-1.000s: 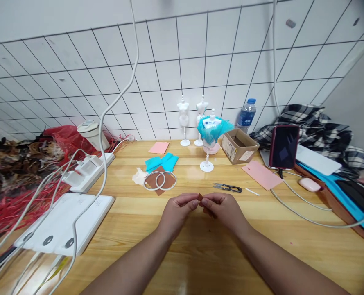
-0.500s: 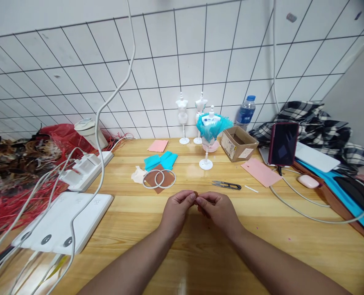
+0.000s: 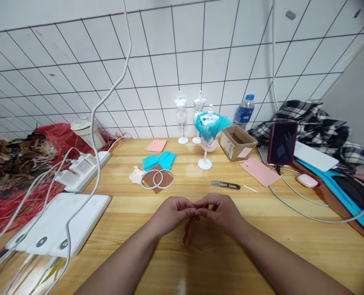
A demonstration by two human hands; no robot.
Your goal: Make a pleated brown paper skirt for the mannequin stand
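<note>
Over the near middle of the table, my left hand [image 3: 176,214] and my right hand [image 3: 219,209] meet fingertip to fingertip. Both pinch a thin reddish-brown strip [image 3: 188,234], which looks like crepe paper or cloth and hangs below the fingers. Its upper end is hidden by the fingertips. Just beyond my right hand lie black thread snips [image 3: 226,185]. Past my left hand, two white rings [image 3: 168,187] overlap on a brown square sheet [image 3: 159,190], with folded turquoise pieces [image 3: 168,159] and a cream scrap [image 3: 136,175] around it.
Small white mannequins [image 3: 180,108] stand at the back; the nearest wears turquoise ruffles [image 3: 210,127]. To their right are a cardboard box [image 3: 237,143], a water bottle [image 3: 245,110], a pink sheet [image 3: 260,171] and a propped phone [image 3: 282,143]. Cables cross a white device [image 3: 59,221] at left.
Both hands have come slightly nearer to me. The brown strip now hangs lower and shows more below the fingers. The whole view has shifted slightly; the other things look unmoved.
</note>
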